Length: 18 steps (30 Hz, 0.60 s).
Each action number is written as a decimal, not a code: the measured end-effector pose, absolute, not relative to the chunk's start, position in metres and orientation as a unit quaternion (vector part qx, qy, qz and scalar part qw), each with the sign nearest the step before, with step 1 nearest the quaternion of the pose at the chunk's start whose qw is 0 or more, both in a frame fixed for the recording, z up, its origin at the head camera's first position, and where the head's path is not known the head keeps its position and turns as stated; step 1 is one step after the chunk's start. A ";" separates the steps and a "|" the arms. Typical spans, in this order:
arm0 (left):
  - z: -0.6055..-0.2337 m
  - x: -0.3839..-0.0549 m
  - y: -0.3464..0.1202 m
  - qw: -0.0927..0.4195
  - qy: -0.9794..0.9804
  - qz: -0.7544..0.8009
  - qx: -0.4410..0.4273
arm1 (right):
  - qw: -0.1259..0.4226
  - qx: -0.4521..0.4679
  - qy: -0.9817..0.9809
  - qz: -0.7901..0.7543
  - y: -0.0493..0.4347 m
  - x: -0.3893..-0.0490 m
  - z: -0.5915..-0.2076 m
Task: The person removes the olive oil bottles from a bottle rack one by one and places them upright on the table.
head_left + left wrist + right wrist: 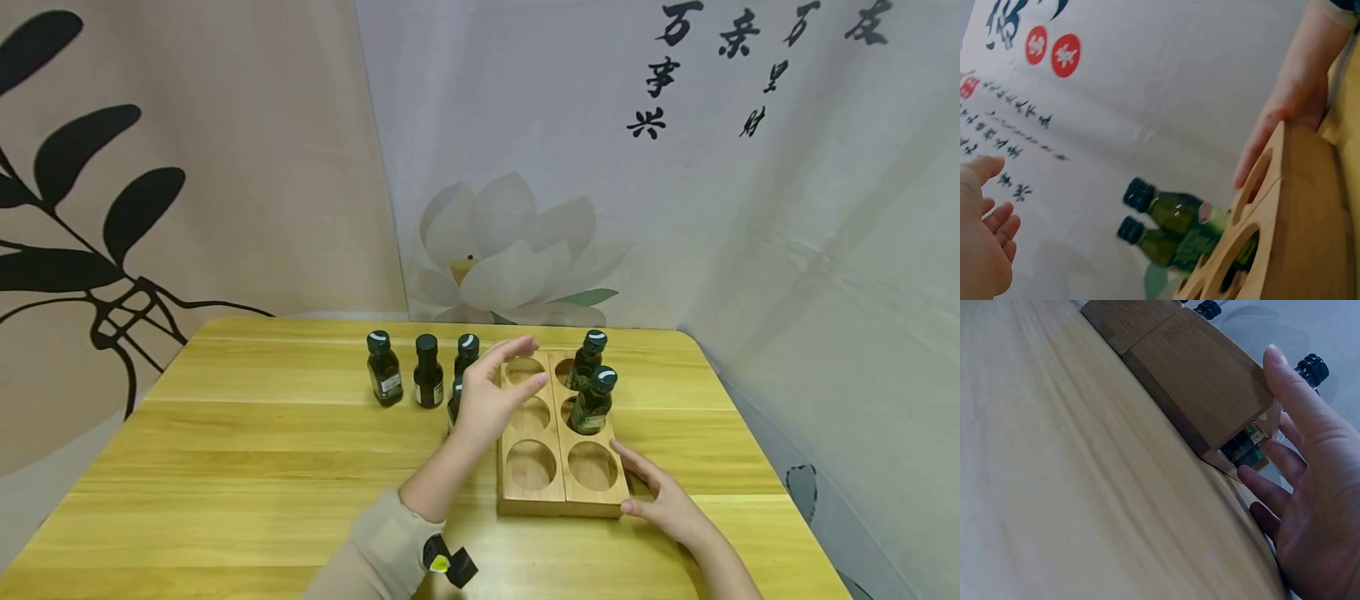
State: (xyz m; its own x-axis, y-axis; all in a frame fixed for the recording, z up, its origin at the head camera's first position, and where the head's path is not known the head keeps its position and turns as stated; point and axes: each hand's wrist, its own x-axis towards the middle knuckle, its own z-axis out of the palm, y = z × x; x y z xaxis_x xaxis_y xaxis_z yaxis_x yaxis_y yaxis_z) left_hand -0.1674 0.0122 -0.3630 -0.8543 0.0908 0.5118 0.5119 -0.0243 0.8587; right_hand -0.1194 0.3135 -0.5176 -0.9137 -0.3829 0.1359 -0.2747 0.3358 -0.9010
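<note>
A wooden rack with round holes in two columns stands toward the right of the table. Two dark green bottles with black caps fill its right column: the rear bottle and the middle bottle. My left hand hovers over the rack's left column, thumb and fingers spread with nothing between them. At the rack's right front corner, my right hand touches the side with thumb and fingers apart. In the right wrist view, its thumb lies by the rack's upper edge.
Several more dark bottles stand left of the rack, including a labelled bottle and a slimmer bottle. One is partly hidden behind my left hand. The wooden table ends at a printed cloth backdrop.
</note>
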 end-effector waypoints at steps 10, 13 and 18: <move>-0.390 -0.185 0.051 0.096 -0.698 -0.666 -0.242 | 0.053 -0.203 0.816 -0.538 0.313 -0.119 -0.517; -0.395 -0.189 0.059 0.093 -0.706 -0.656 -0.250 | 0.055 -0.202 0.817 -0.537 0.313 -0.119 -0.516; -0.406 -0.197 0.071 0.080 -0.715 -0.649 -0.247 | 0.059 -0.194 0.820 -0.535 0.314 -0.118 -0.516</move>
State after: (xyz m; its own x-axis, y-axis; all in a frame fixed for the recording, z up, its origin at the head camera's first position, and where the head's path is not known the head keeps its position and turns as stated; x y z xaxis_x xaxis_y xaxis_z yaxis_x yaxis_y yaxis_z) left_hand -0.1966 0.0705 -0.4055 -0.8654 0.2492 0.4347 0.4566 0.0349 0.8890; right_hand -0.1184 0.3142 -0.5155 -0.9180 -0.3809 0.1106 -0.2545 0.3518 -0.9008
